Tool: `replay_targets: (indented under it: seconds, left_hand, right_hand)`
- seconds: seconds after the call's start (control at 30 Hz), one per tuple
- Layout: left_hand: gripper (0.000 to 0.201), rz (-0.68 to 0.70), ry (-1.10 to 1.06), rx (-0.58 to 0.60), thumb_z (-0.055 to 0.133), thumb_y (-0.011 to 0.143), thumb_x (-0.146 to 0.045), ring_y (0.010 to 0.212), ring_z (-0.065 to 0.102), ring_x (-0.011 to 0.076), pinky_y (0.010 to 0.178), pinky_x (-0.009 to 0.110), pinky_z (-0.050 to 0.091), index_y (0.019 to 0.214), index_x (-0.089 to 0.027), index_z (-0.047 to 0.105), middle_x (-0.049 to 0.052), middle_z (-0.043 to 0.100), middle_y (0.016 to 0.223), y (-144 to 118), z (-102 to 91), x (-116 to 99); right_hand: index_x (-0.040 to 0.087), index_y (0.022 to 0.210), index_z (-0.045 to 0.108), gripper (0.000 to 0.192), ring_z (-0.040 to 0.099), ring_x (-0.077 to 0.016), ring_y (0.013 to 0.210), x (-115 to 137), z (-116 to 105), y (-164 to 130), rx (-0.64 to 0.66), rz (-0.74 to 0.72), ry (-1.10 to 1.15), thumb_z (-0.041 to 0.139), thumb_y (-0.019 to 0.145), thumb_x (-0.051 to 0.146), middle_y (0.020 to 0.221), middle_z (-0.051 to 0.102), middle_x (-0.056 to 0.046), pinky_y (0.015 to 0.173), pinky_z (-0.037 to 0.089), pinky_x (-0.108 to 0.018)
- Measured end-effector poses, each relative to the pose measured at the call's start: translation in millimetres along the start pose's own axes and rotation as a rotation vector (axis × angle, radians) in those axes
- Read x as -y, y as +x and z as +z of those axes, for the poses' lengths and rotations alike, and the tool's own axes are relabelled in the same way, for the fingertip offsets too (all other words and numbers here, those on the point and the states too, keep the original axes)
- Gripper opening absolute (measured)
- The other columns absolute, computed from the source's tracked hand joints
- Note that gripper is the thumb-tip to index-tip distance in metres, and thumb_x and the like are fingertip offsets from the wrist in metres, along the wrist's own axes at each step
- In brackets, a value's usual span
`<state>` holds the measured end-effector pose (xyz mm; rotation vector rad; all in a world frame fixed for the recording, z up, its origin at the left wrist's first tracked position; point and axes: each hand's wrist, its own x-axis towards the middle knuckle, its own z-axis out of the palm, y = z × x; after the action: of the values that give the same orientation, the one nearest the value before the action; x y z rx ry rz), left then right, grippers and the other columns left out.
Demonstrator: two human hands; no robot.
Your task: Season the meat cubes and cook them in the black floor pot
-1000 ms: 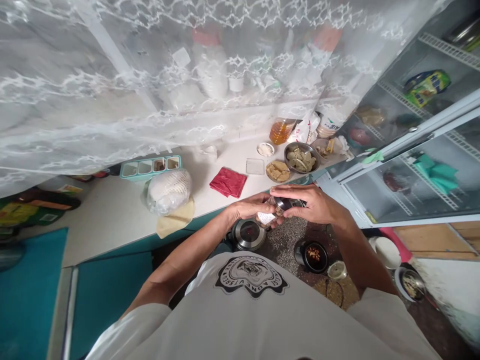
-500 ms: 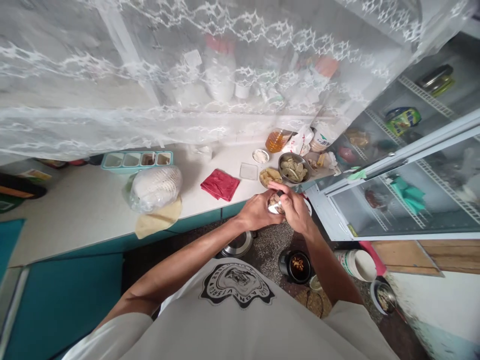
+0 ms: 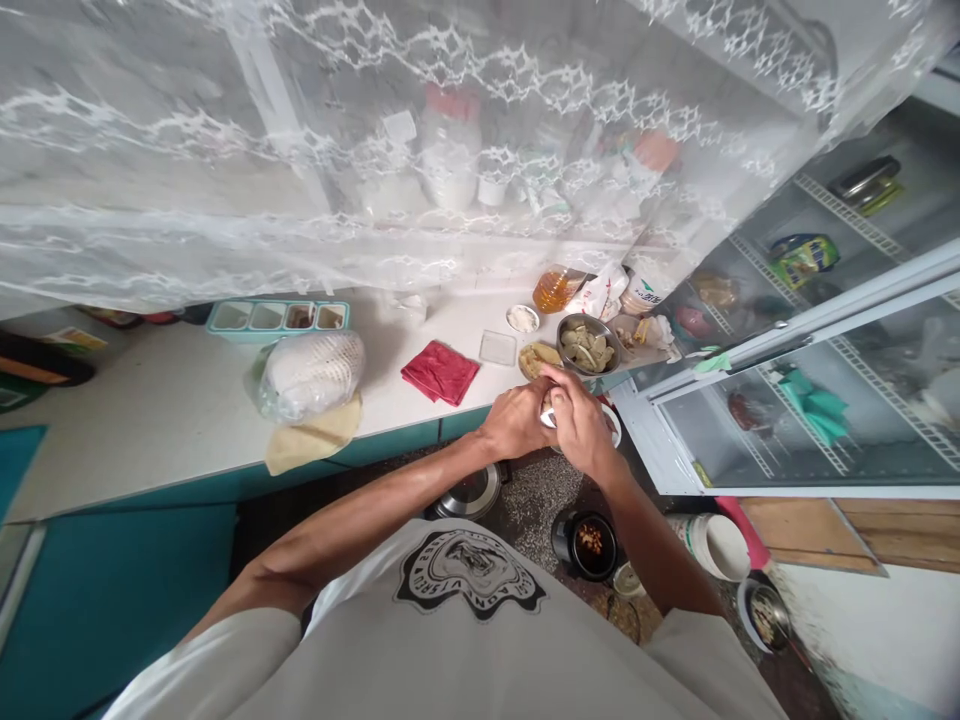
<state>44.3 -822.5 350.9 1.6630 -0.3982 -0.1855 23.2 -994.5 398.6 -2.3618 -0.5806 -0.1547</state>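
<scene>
Held object: a small jar (image 3: 548, 414), almost wholly covered by both hands; only a pale sliver shows between them. Material and contents cannot be told from this view.
Location: in the air just in front of the white counter (image 3: 172, 410) edge, above the speckled floor, directly below the metal bowl (image 3: 588, 343) of pale food pieces.
Handling estimate: judged light, since it sits within two cupped palms. Judged rigid, as the hands wrap it without visible deformation. If it is glass it is breakable and may be slippery; a drop onto the hard floor is the main hazard.
Hold points: body gripped around its side wall by one hand; top taken from above by the other.
Left hand (image 3: 516, 420): fingers curled closed around the near side of the jar, in firm contact.
Right hand (image 3: 579, 425): fingers bent over the top and far side of the jar, closed on it and touching the left hand.
Grip opening: no gap visible between either palm and the jar.
Surroundings on counter: red cloth (image 3: 439, 371), clear square lid (image 3: 498, 347), net-wrapped bundle (image 3: 310, 374), compartment tray (image 3: 279, 316).
Surroundings on floor: round metal lid (image 3: 470, 491), dark cup (image 3: 586, 544) with bits inside.
</scene>
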Motion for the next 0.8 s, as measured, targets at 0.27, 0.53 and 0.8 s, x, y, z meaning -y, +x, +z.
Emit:
replay_targets:
  seconds: [0.27, 0.53, 0.8]
  left_hand:
    - [0.077, -0.014, -0.373, 0.140, 0.106, 0.063, -0.044, 0.095, 0.067, 0.0209, 0.087, 0.034, 0.054, 0.122, -0.015, 0.067, 0.007, 0.076, 0.106, 20, -11.7, 16]
    - [0.054, 0.017, -0.471, 0.277, 0.090, 0.080, -0.035, 0.081, 0.059, 0.0134, 0.074, 0.030, 0.050, 0.122, -0.017, 0.062, -0.001, 0.065, 0.094, 31, -28.7, -7]
    - [0.068, 0.297, 0.040, -0.208, 0.098, 0.080, -0.039, 0.114, 0.070, 0.0281, 0.101, 0.046, 0.060, 0.133, -0.019, 0.062, 0.010, 0.072, 0.124, 48, -23.7, -24]
  right_hand:
    - [0.037, 0.179, 0.045, 0.067, 0.044, -0.0304, 0.171, -9, -66, 34, 0.401, -0.100, 0.037, 0.062, 0.115, 0.046, 0.183, 0.048, -0.007, 0.144, 0.036, -0.057]
    - [0.025, 0.149, 0.075, 0.049, 0.078, -0.0326, 0.123, 11, -94, 76, 0.386, 0.014, -0.225, 0.076, 0.106, 0.048, 0.139, 0.080, -0.012, 0.110, 0.066, -0.054]
    - [0.031, 0.158, 0.071, 0.055, 0.078, -0.0308, 0.127, 12, -127, 101, 0.400, -0.086, -0.090, 0.075, 0.104, 0.043, 0.149, 0.078, -0.008, 0.110, 0.067, -0.049]
